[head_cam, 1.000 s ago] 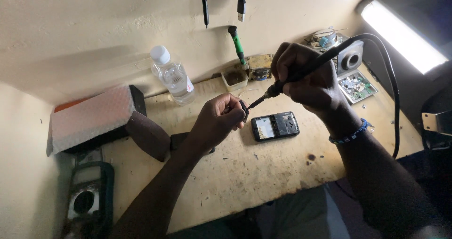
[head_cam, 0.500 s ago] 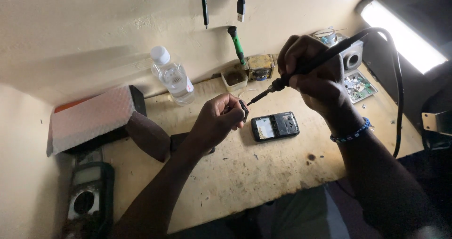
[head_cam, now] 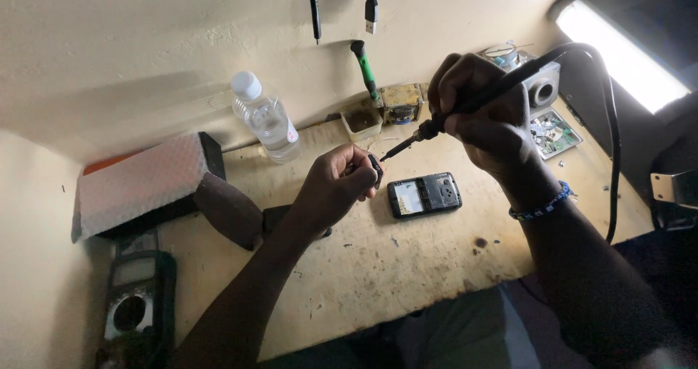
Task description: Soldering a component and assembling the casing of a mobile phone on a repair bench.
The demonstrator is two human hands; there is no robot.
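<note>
Head view, frame centre: I see my left hand pinching a small dark part; right hand gripping a soldering iron, tip touching it.

- Against the wall you have a clear plastic water bottle with a white cap, standing upright.
- To your left lies a box with a white textured top, and a dark wedge-shaped pad leans just beside it.
- A multimeter sits at the near left edge of your bench.
- A green-handled tool leans on the wall, above a small tray.
- A bare circuit board lies far right, under the strip lamp.
</note>
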